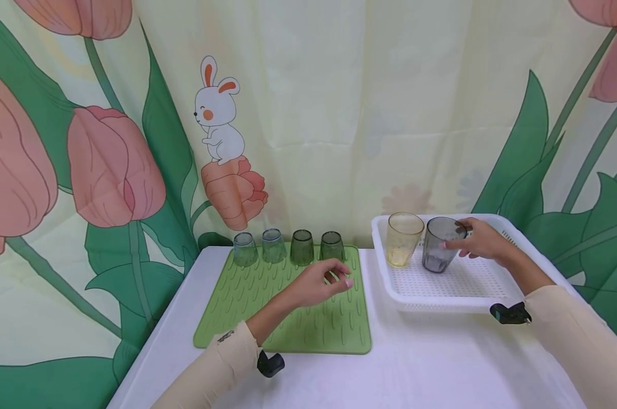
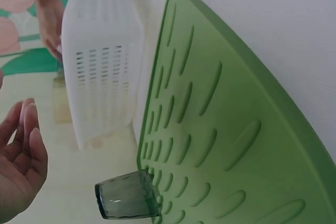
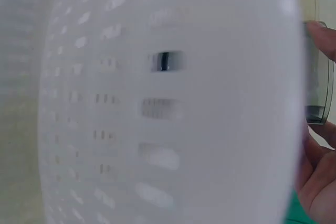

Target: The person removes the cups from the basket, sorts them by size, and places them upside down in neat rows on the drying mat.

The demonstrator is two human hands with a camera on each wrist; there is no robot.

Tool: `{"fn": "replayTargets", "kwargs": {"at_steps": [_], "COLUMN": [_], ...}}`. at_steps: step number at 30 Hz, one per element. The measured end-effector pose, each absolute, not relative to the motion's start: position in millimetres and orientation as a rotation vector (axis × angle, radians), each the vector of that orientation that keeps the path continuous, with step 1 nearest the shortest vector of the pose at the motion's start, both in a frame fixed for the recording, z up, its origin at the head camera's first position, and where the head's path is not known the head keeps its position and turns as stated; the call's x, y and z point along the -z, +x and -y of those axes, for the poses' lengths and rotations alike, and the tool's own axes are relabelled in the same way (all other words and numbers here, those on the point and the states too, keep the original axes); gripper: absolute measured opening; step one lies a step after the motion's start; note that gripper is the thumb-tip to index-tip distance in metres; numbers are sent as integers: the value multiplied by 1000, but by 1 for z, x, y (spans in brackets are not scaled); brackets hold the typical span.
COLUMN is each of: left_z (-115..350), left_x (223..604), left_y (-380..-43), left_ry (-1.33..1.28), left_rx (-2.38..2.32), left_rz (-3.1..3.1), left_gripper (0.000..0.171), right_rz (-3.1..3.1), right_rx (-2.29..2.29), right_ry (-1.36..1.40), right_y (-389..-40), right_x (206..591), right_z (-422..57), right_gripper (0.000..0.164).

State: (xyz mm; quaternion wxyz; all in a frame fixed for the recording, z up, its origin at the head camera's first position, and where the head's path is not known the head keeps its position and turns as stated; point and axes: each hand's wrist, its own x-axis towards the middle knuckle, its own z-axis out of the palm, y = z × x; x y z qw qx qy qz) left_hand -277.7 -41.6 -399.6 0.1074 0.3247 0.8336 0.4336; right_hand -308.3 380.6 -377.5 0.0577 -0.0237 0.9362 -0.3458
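Observation:
In the head view my right hand (image 1: 479, 241) grips a grey drinking glass (image 1: 438, 247) near its rim, thumb on the near side. That glass is inside the white plastic basket (image 1: 415, 301), beside a yellow-tinted glass (image 1: 402, 241). In the right wrist view the basket's wall (image 3: 236, 103) covers most of the grey glass. My left hand (image 1: 320, 282) hovers over the green drying mat (image 1: 288, 324), loosely curled and holding nothing. Several glasses stand along the mat's far edge: bluish ones (image 1: 245, 250) on the left, dark green-grey ones (image 1: 301, 248) on the right.
A white-covered table (image 1: 431, 358) carries the mat on the left and the basket on the right, with a narrow gap between them. Right behind hangs a curtain (image 1: 313, 113) printed with tulips and a rabbit.

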Motion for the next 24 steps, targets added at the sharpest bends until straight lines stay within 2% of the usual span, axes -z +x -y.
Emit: {"fn": "replayTargets", "kwargs": {"at_steps": [6, 12, 24], "left_z": [39, 36, 36], "left_x": [398, 393, 375], "left_y": [-278, -277, -267], "left_ry": [958, 978, 1123], "left_rx": [-1295, -1373, -1525], "left_rz": [-2450, -2413, -2413], "left_gripper": [28, 29, 49], "right_rz": [-2859, -2908, -2935], "right_rx": [1110, 1141, 1351], "right_ry": [-132, -141, -288], "right_y": [-296, -282, -231], "right_x": [381, 379, 341], "right_z": [-376, -370, -325], "right_gripper": [93, 95, 82]}}
